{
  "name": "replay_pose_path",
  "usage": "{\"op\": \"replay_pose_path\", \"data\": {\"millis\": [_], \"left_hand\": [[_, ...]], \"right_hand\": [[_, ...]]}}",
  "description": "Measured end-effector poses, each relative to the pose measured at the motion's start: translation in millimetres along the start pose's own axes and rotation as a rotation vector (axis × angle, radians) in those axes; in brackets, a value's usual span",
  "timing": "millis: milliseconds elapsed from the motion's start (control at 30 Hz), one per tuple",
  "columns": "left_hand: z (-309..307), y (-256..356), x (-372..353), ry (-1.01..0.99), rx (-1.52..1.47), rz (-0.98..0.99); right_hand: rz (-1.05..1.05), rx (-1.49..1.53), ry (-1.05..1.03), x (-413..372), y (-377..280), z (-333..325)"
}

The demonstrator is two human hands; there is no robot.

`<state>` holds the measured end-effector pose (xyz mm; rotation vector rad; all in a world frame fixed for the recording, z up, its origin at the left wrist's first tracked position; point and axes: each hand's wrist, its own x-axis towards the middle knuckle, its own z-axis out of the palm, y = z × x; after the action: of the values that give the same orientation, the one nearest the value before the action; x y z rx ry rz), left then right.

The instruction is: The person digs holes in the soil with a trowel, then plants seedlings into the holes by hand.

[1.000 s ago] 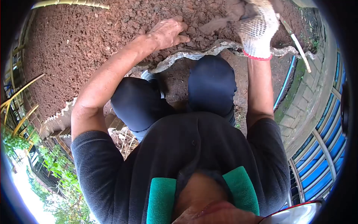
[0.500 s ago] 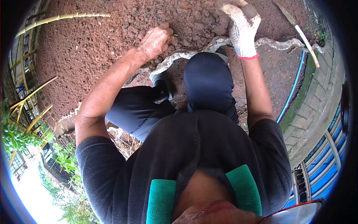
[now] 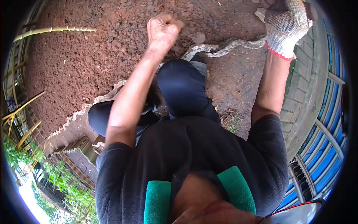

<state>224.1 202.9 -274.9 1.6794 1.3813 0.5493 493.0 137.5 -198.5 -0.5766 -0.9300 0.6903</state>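
My left hand (image 3: 164, 30), bare, is closed in a fist just above the reddish-brown soil (image 3: 108, 48). Whatever may be inside its curled fingers is hidden. At the upper right, my right hand (image 3: 289, 28) wears a soil-stained white knit glove with a red cuff. Its fingers are wrapped round a dark brown lump (image 3: 311, 12), partly covered by the glove, and I cannot tell if it is stone or packed earth. A wavy pale edging strip (image 3: 238, 44) runs along the bed between my two hands.
My bent knee (image 3: 182, 84) is close to the edging. A thorny pale-green stem (image 3: 56, 31) crosses the soil at the left. On the right lie a paved brick path (image 3: 298, 93) and a blue panel with metal bars (image 3: 324, 149). Green plants (image 3: 63, 179) grow at the lower left.
My right hand has swung right, over towards the path, with the brown lump. My left hand has risen a little from the soil, still closed. The view has shifted to the right.
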Motion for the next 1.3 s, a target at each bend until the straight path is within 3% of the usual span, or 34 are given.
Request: {"op": "replay_pose_path", "data": {"millis": [67, 167, 200, 267, 333, 367, 433, 467, 600, 667, 700, 733, 767, 800, 833, 933, 1000, 1033, 1067, 1167, 1233, 1267, 1300], "left_hand": [[7.8, -41.7, 20.4, -0.076, -0.226, -0.23], [-16.8, -34.4, 23.0, -0.036, -0.507, -0.084], [-22.8, -32.4, 25.8, -0.054, -0.435, -0.105], [-17.3, -23.5, 11.7, -0.204, -0.267, 0.115], [14.4, 10.3, -21.5, -0.382, 0.158, 0.604], [41.8, 39.0, -54.4, -0.505, 0.249, 0.614], [90.6, 52.3, -103.3, -1.112, 0.41, 0.79], [91.8, 51.0, -134.5, -0.819, 0.199, 1.074], [66.1, 61.6, -121.3, -0.684, 0.174, 1.102], [17.0, 59.4, -90.5, -0.528, 0.218, 1.089], [4.4, 43.9, -77.5, -0.302, 0.18, 1.044], [-11.0, 34.5, -68.9, -0.127, 0.131, 0.895], [-15.8, 14.3, -59.0, 0.018, 0.119, 0.759], [-28.2, -7.1, -58.1, 0.001, 0.293, 0.601], [-31.3, -31.1, -59.0, -0.01, 0.378, 0.512], [-8.4, -83.1, -63.7, 0.045, 0.397, 0.553], [3.2, -94.2, -71.0, 0.057, 0.425, 0.508], [5.3, -94.6, -71.6, 0.078, 0.469, 0.506], [8.7, -94.8, -69.5, 0.109, 0.512, 0.511], [1.9, -94.9, -66.4, 0.015, 0.606, 0.489], [-6.2, -92.3, -61.6, -0.056, 0.69, 0.491], [-5.8, -93.9, -59.6, -0.047, 0.718, 0.521], [-1.4, -97.8, -54.4, -0.015, 0.746, 0.547]], "right_hand": [[-0.027, -0.062, 0.017, -3.5, -9.9, 12.9], [-0.106, -0.184, 0.159, -3.4, -8.7, 22.1], [-0.084, -0.179, 0.165, -2.6, -13.5, 24.8], [-0.039, -0.167, 0.177, 0.5, -25.8, 41.3], [-0.05, -0.297, 0.09, 17.5, -29.9, 32.6], [-0.062, -0.225, 0.034, 24.5, -31.8, 37.9], [-0.085, -0.137, -0.061, 40.2, -34.7, 46.3], [-0.107, -0.157, -0.091, 47.3, -39.6, 47.3], [-0.131, -0.144, -0.043, 60.9, -15.1, 36.4], [0.21, -0.458, 0.167, 49.3, 30.2, 8.2], [0.172, -0.642, 0.135, 19.3, 103.3, -33.0], [0.346, -0.579, 0.308, -27.0, 184.1, -81.6], [0.609, -0.419, 0.388, -20.8, 159.0, -64.2], [0.677, -0.491, 0.353, -17.5, 167.3, -68.3], [0.6, -0.495, 0.282, -22.1, 171.8, -58.7], [0.251, -0.469, 0.017, -27.1, 167.1, -19.1], [0.564, -0.343, 0.2, 3.1, 109.1, 14.9], [0.238, -0.279, 0.161, 16.3, 106.2, 11.9], [0.074, -0.401, -0.022, 35.6, 78.5, 19.3], [0.092, -0.433, 0.239, 52.5, 67.2, 33.9], [0.183, -0.661, 0.057, 3.0, 147.8, -83.3], [0.215, -0.46, 0.245, -18.7, 177.4, -119.4], [0.366, -0.474, 0.267, -5.9, 163.8, -104.8]]}}
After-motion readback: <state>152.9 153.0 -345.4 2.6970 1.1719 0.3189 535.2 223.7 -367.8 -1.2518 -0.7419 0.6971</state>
